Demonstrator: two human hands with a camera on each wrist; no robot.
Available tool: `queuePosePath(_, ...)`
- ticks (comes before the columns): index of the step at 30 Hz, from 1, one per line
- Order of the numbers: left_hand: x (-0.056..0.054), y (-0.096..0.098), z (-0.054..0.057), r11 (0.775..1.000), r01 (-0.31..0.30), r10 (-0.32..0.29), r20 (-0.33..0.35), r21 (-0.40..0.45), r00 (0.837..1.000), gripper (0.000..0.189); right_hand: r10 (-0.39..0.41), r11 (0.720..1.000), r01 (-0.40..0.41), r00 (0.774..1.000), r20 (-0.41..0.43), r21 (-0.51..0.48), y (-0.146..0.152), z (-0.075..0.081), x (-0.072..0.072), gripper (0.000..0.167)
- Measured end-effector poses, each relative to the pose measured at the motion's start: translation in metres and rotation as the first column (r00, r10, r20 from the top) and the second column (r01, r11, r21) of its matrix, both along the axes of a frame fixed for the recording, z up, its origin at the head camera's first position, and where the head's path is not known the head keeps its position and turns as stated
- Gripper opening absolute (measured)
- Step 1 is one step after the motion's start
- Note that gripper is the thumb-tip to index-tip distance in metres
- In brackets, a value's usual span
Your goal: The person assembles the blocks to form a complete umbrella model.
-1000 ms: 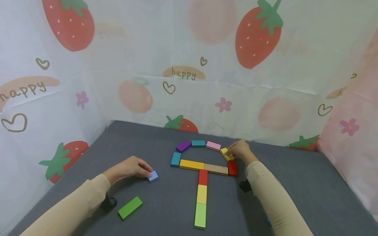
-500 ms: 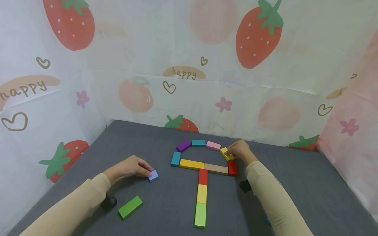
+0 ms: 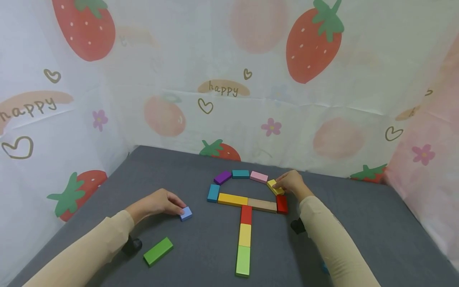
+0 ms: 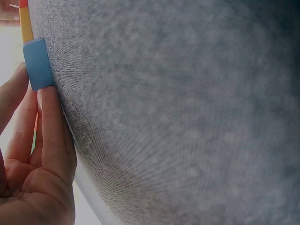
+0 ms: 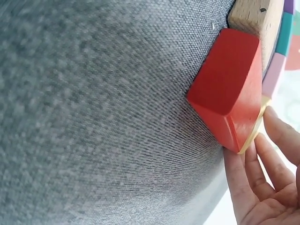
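Observation:
My left hand (image 3: 160, 202) pinches a small light-blue block (image 3: 186, 214) between thumb and fingers, low over the grey cloth; the left wrist view shows the same blue block (image 4: 38, 64) at the fingertips. At the far right of an arc of blocks, my right hand (image 3: 292, 182) holds a yellow block (image 3: 272, 185), partly covered by its fingers. A red block (image 3: 282, 204) lies just nearer than the yellow one, and a pink block (image 3: 259, 177) lies on its other side. In the right wrist view, the red block (image 5: 227, 79) hides much of the yellow block (image 5: 253, 129).
The arc continues with teal (image 3: 240, 174), purple (image 3: 222, 177) and blue (image 3: 213, 193) blocks. Yellow-orange (image 3: 232, 199) and bare-wood (image 3: 262, 205) blocks form its base, above a red, yellow and light-green (image 3: 243, 261) stem. A green block (image 3: 158, 252) lies left; a blue piece (image 3: 325, 268) is mostly hidden by the right sleeve.

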State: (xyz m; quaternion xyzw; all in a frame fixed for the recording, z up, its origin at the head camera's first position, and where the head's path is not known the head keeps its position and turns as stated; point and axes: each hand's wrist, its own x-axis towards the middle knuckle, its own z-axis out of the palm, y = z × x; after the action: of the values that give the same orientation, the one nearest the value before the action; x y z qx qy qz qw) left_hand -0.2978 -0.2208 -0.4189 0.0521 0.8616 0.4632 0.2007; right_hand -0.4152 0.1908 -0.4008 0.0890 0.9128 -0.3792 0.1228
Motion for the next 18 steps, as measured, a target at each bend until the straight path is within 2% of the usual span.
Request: queuePosePath(18,-0.0009,0.0,-0.0006,1.0,-0.002,0.002,0.005,-0.002,1.0,0.026,-0.009,1.0,0.009,1.0,0.005,-0.009,0.0018,-0.0036,-0.0037,0.029)
